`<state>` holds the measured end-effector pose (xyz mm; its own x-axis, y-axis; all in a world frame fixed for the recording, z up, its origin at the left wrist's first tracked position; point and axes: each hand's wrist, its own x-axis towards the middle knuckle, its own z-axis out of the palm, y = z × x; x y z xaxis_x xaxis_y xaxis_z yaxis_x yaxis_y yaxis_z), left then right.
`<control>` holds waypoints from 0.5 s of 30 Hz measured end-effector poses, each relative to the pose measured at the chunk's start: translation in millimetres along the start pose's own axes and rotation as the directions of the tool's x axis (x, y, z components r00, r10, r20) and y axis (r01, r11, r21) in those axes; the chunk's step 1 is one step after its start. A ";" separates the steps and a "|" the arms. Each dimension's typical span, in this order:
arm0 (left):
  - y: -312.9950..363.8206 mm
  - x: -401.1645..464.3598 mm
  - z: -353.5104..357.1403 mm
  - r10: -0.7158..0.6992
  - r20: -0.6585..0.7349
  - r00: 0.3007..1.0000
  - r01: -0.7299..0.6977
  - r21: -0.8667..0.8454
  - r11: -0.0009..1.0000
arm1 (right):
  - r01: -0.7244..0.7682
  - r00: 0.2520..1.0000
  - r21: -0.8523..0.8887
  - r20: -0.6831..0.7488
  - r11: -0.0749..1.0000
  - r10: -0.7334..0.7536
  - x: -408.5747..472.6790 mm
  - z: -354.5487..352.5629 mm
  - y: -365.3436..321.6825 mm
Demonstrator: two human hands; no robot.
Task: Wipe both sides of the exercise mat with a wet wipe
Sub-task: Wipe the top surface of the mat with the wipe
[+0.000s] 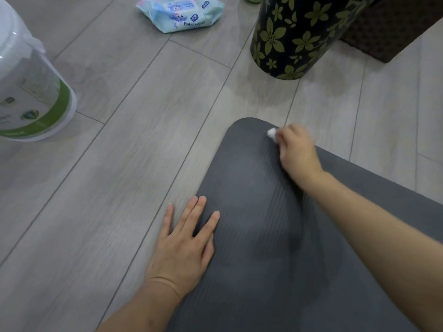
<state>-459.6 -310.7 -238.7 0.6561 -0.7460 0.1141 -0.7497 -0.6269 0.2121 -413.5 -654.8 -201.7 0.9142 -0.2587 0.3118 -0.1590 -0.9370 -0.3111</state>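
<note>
Underneath everything runs the grey plank floor [134, 149], filling the left and upper parts of the frame. Next in size, the exercise mat [251, 212] lies flat on it, a dark grey ribbed sheet spreading from the lower right up to a rounded corner near the centre. It looks like soft, thick foam: light, floppy rather than stiff, and grippy on its ribbed face, so it would likely drag under a wipe unless held down. For turning it over, the rounded corner or the free left edge seems the sensible place to take hold, since it should fold or roll easily there.

At the upper right stands a black bin with olive flowers [302, 37], well apart from the mat's corner. A white tub with a green band [31, 92] sits at the left edge, and a pale blue pack of baby wipes [182, 14] lies at the top centre.

The left hand [187, 240] rests flat at lower centre, fingers straight and slightly spread, straddling the mat's left edge and steadying it. The right hand [297, 152] reaches toward the corner, its fingers curled around a bunched white wet wipe [272, 133] pressed on the mat; it is blurred, so the exact finger positions cannot be told.
</note>
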 end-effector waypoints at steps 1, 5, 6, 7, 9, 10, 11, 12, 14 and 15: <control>-0.2 -0.7 0.3 0.003 0.004 1.000 -0.003 0.002 1.000 | -0.101 0.994 0.000 -0.029 0.995 0.101 11.8 2.9 11.1; -0.3 -0.7 1.5 0.005 -0.014 1.000 -0.005 0.000 1.000 | -0.111 0.993 0.053 -0.033 0.992 0.113 -21.2 -0.7 -16.3; -0.2 -0.4 1.9 0.005 -0.017 1.000 -0.005 0.001 1.000 | -0.074 0.997 0.096 0.002 0.993 0.074 -43.5 -5.9 -33.7; 0.2 -0.5 2.1 0.003 -0.018 1.000 -0.003 0.002 1.000 | -0.043 0.998 0.141 0.050 0.989 0.036 -70.0 -10.6 -50.0; 0.3 -0.5 2.4 -0.001 -0.016 1.000 0.001 0.011 1.000 | 0.011 0.989 0.199 0.140 0.980 -0.040 -121.6 -20.8 -78.2; 0.5 -0.9 2.3 -0.003 -0.015 1.000 0.003 0.017 1.000 | 0.035 0.980 0.213 0.182 0.976 -0.075 -139.0 -25.4 -86.6; 1.0 -0.9 1.9 -0.005 -0.017 1.000 0.005 0.020 1.000 | 0.069 0.970 0.215 0.215 0.974 -0.116 -146.5 -27.6 -87.7; 1.6 -0.7 2.1 -0.008 -0.021 1.000 0.008 0.019 1.000 | 0.113 0.960 0.198 0.233 0.974 -0.158 -142.5 -28.2 -83.1; 2.1 -0.9 2.6 -0.012 -0.029 0.999 0.012 0.012 1.000 | 0.172 0.956 0.128 0.219 0.977 -0.197 -111.0 -23.0 -64.5; 2.2 -1.3 2.9 -0.012 -0.036 0.999 0.012 0.006 1.000 | 0.150 0.971 0.090 0.177 0.985 -0.164 -89.5 -16.4 -51.4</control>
<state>-462.3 -311.8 -241.2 0.6678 -0.7298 0.1466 -0.7421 -0.6374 0.2073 -493.3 -587.4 -198.8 0.9793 -0.0562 0.1946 0.0137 -0.9402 -0.3404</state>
